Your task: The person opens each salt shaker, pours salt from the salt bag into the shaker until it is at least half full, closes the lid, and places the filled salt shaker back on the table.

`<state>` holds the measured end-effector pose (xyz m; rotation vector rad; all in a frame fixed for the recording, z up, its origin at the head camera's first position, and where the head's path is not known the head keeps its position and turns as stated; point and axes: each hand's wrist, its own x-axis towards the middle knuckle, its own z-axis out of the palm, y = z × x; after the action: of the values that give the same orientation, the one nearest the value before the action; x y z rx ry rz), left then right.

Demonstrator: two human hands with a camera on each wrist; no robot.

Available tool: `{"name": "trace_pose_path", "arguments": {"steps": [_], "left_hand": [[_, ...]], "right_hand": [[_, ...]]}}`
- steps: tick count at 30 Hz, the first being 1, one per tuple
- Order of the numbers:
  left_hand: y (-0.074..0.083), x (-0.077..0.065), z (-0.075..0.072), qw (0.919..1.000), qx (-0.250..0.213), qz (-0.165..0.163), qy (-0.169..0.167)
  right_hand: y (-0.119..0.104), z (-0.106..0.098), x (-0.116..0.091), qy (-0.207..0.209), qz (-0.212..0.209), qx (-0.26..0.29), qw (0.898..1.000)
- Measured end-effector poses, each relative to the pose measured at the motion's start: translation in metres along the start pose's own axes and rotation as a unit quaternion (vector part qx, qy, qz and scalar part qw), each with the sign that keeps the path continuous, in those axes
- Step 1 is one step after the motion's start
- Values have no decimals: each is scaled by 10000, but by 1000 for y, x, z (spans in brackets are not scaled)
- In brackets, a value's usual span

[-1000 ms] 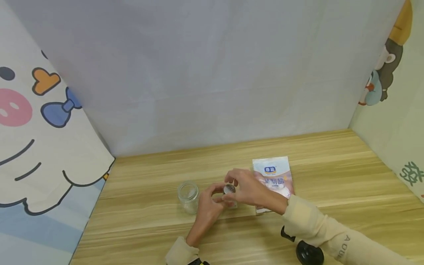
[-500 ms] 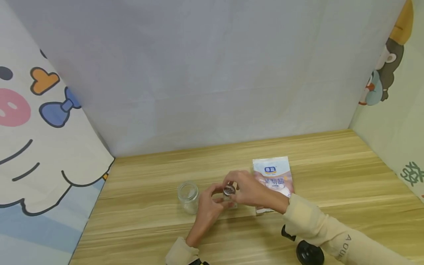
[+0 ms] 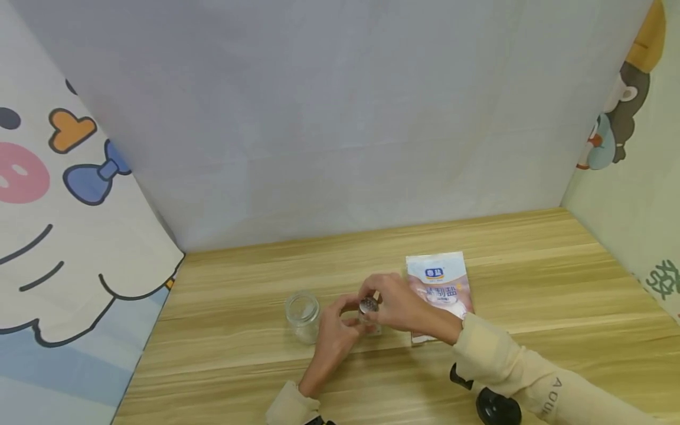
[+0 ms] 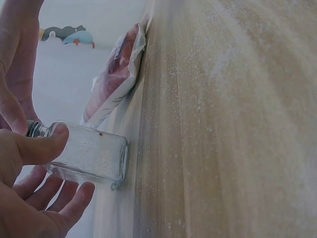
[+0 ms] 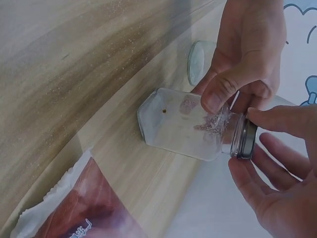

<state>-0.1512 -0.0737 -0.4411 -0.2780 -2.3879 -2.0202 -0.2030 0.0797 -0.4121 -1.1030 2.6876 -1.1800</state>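
Note:
My left hand [image 3: 334,336] grips a square clear glass shaker [image 4: 89,151] by its body, thumb on one face and fingers on the other side. White grains show inside the shaker, and a small brown speck marks its glass. At its neck sits a round metal lid [image 5: 247,141] with holes in its top, seen from above in the head view. The thumb and fingers of my right hand [image 3: 395,302] pinch the rim of this lid. In the left wrist view the shaker stands upright with its base right at the wooden table [image 4: 208,148].
An open glass jar [image 3: 303,313] stands just left of my left hand. A pink and white salt packet [image 3: 440,277] lies partly behind my right forearm. Black objects [image 3: 498,407] lie under the right sleeve. White grains [image 4: 225,62] are scattered over the tabletop.
My right fingers have shifted slightly around the lid, whose holed top now shows more clearly. The left hand, shaker, jar and packet stay in place.

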Motion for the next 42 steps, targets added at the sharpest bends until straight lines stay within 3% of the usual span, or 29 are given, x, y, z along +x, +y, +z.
{"name": "trace_pose_path", "arguments": {"steps": [3,9,12,19,25,28,32,42], "left_hand": [[-1,0,0,10000,27,49,45],[-28,7,1,9999,-80,122,59],[-34,7,1,9999,-169,20,30],[-10,2,1,9999,-107,-41,34],[-33,8,3,9998,60,-135,144],[-34,8,3,9997,59,-93,212],[-33,8,2,9996,94,-2,279],[-29,9,0,9989,421,-10,215]], "right_hand": [[1,0,0,-44,-79,-90,9999],[-3,1,1,113,121,-379,9991],[-4,0,1,100,113,-366,9992],[-4,-4,1,-150,-78,-95,9998],[-7,-18,-4,-413,205,-7,9989],[-10,-23,-6,-350,89,-249,9990],[-14,-29,-9,-321,-187,-127,9992],[-13,-41,-36,-332,-61,-4,9994]]}}
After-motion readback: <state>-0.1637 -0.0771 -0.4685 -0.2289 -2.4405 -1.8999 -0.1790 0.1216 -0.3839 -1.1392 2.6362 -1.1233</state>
